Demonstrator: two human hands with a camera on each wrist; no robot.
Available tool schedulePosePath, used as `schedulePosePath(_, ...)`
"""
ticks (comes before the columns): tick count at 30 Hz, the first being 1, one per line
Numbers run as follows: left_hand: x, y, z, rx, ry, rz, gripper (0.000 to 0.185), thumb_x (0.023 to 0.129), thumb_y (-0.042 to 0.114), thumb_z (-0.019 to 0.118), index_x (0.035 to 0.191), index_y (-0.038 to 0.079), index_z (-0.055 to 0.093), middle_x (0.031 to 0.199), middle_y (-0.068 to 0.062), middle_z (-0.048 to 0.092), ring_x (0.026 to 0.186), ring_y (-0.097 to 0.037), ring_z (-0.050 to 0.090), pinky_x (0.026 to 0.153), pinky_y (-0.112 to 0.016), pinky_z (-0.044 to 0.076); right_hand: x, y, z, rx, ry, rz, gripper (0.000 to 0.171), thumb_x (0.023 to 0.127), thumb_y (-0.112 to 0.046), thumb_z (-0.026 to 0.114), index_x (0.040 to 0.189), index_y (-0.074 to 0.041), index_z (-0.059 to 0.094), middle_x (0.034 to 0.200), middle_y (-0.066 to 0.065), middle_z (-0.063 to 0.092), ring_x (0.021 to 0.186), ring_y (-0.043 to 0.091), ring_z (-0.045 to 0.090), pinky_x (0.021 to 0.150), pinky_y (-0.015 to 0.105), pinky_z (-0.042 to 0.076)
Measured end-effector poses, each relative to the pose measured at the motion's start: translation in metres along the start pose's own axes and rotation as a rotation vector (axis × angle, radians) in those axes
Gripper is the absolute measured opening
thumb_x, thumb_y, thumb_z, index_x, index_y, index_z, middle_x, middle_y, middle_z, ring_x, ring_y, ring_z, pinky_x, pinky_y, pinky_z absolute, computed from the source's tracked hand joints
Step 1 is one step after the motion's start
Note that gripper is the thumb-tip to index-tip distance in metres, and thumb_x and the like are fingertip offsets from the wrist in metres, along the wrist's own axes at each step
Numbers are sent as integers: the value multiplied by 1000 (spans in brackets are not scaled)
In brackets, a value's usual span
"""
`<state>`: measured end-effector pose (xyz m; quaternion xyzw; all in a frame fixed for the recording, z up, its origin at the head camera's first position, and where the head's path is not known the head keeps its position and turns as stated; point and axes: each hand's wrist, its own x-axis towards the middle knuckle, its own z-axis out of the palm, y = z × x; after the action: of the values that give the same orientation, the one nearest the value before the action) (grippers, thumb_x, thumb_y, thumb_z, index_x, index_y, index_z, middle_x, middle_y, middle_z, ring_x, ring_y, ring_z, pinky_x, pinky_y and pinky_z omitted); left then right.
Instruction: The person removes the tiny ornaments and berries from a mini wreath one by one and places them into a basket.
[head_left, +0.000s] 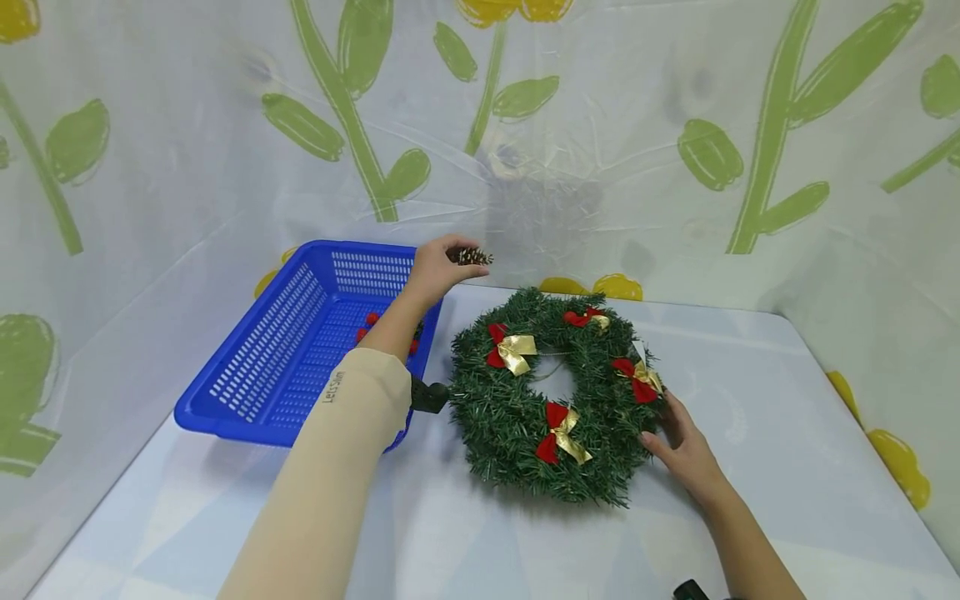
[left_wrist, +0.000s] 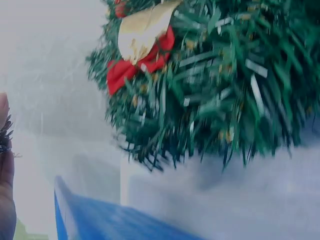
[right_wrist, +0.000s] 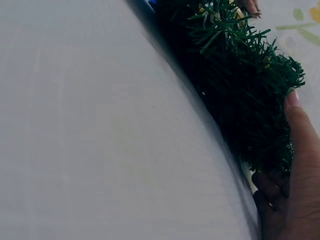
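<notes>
My left hand (head_left: 435, 268) pinches a brown pine cone (head_left: 476, 257) between thumb and fingers, held up above the basket's back right corner. In the left wrist view, that pine cone (left_wrist: 5, 135) shows only at the left edge. A green wreath (head_left: 495, 433) with red and gold bows lies on the table to the right of the basket. At its right side my right hand (head_left: 692, 454) grips the rim of greenery. The right wrist view has the thumb (right_wrist: 298, 120) against the wreath's outer edge, with the other fingers curled low beside it.
A blue plastic basket (head_left: 198, 417) stands on the left of the table (head_left: 750, 392). Small red pieces (head_left: 372, 319) lie inside it, partly hidden by my left forearm. A curtain with printed leaves (head_left: 600, 167) hangs behind the table.
</notes>
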<state>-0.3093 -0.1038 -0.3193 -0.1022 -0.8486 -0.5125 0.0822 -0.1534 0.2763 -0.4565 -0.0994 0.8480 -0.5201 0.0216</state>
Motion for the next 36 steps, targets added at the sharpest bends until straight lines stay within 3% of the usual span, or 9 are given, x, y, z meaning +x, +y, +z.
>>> schedulePosePath(11, -4, -3, -31, 46, 39, -19, 46, 79, 22, 78, 120, 7, 63, 123, -9, 61, 114, -23, 54, 94, -38, 46, 0, 2, -1, 4, -2, 3, 80, 94, -9, 57, 150, 1, 1, 146, 41, 14, 132, 58, 18, 88, -4, 22)
schedulePosePath(22, -10, -10, -61, 66, 61, -52, 45, 80, 21, 77, 121, 8, 62, 121, -11, 60, 107, -24, 56, 92, -38, 46, 0, 3, 0, 16, 0, -4, 80, 93, -8, 57, 150, 1, 2, 147, 40, 15, 132, 58, 19, 89, -4, 22)
schedulePosePath(32, -17, -26, -84, 84, 169, -115, 46, 81, 27, 76, 122, 10, 63, 114, -11, 62, 94, -17, 54, 82, -31, 46, -1, 0, -1, 12, 0, -20, 80, 93, -7, 57, 150, 2, 1, 146, 40, 15, 131, 58, 19, 90, -4, 23)
schedulePosePath(36, -22, -36, -92, 92, 207, -152, 47, 83, 30, 74, 123, 9, 61, 115, -11, 60, 96, -18, 52, 83, -32, 45, 0, 1, 0, 8, -1, -23, 80, 93, -7, 57, 150, 3, 2, 146, 41, 16, 130, 58, 20, 90, -4, 23)
